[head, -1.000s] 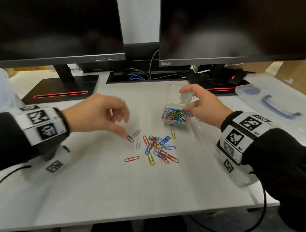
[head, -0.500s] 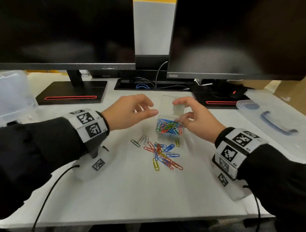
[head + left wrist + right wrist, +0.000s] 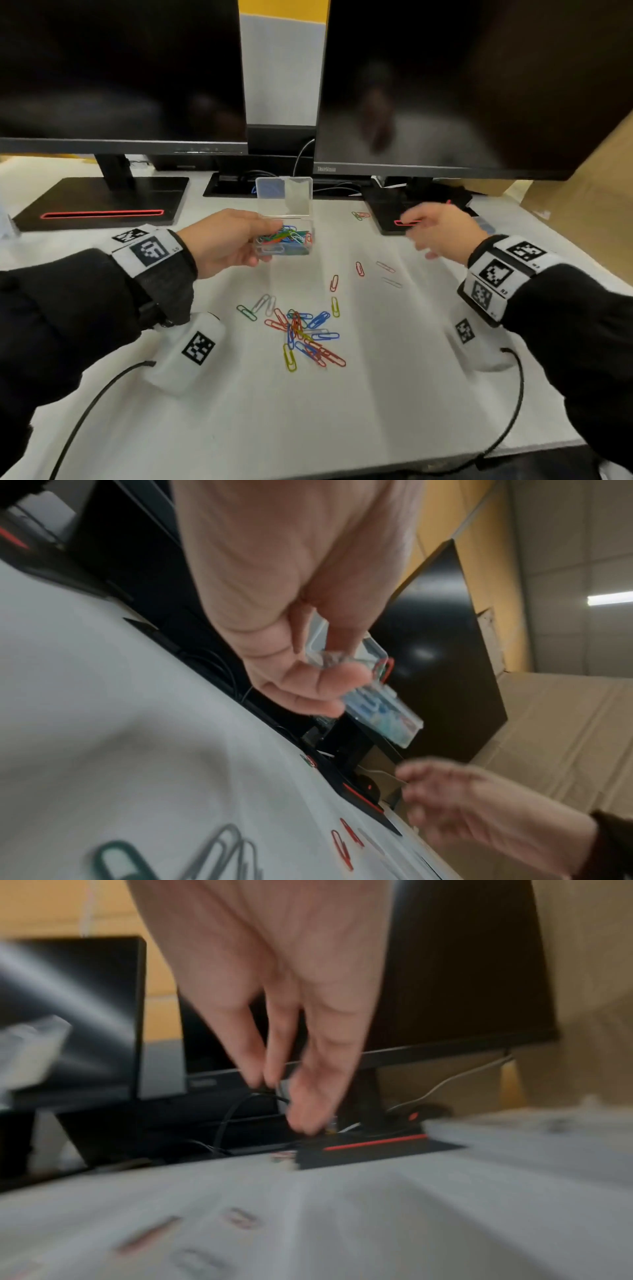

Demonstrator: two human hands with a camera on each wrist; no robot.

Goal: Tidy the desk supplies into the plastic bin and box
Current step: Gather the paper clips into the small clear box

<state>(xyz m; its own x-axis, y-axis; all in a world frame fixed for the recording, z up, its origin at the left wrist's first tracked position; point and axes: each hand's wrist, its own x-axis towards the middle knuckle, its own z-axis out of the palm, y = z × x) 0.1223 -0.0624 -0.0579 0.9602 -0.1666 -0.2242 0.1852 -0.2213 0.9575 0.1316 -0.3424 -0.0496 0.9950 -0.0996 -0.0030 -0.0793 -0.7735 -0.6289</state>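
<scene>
Left hand [image 3: 226, 241] holds clear box [image 3: 286, 236] above desk [image 3: 376, 394], thumb and fingers clamped on its near side; lid stands open, colored clips inside. Right hand [image 3: 442, 228] blurred near right monitor base [image 3: 394, 205], fingers loosely extended, holding nothing visible. Loose paper clips [image 3: 301, 332] scattered on desk below box.

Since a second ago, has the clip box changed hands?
Yes. The left hand now grips the clip box; the right hand has let go and gone right, toward the right monitor's base.
</scene>
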